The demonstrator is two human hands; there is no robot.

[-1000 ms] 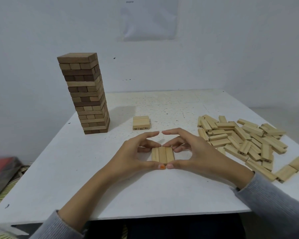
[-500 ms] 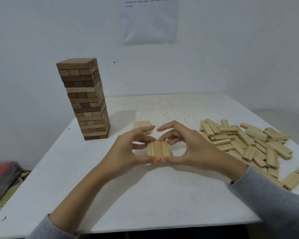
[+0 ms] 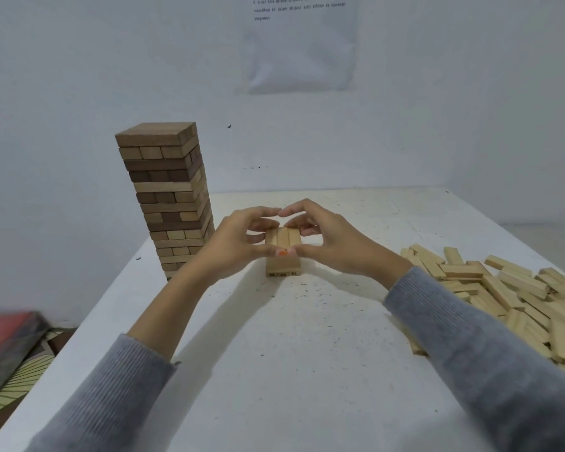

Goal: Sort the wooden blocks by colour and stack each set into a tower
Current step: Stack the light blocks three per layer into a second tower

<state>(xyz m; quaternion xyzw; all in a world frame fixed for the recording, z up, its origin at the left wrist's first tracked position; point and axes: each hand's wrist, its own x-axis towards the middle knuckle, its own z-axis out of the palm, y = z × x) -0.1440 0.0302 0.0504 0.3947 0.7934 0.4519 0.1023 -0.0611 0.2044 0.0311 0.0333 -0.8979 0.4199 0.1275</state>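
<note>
Desk: white and speckled, it is carrying every block.
Loose pile: pale blocks are lying jumbled at the right, well apart from both hands.
Left hand: it is pinching a row of three pale blocks, thumb at the near end and fingers arching over the far end.
Right hand: it is gripping the same row likewise.
Low pale stack: it is sitting directly under the row; the thumbs are hiding whether the two touch.
Brown tower: it is standing upright, far left.
</note>
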